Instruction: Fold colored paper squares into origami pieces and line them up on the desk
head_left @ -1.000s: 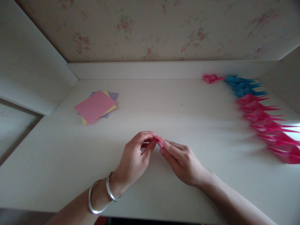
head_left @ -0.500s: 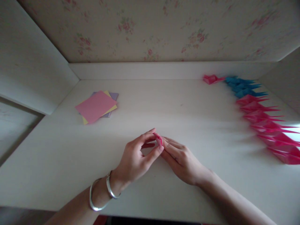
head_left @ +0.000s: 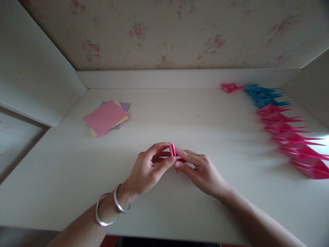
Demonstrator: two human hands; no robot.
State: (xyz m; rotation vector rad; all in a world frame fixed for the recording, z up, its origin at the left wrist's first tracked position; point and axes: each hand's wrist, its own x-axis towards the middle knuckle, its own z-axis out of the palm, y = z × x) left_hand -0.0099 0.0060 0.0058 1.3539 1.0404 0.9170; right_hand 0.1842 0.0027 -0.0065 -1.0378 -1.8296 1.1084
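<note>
The small folded pink paper [head_left: 172, 150] looks thin, with a pale stripe. It is to the right of the paper stack [head_left: 106, 117] and closer to the person. The left hand [head_left: 149, 168] pinches it between thumb and fingers. The right hand [head_left: 205, 173] holds its other side, finger and thumb close together.

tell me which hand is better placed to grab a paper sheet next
Probably the left hand: it is nearer the stacked paper sheets, with the right hand farther away. Both are busy with the pink folded paper, though.
</note>
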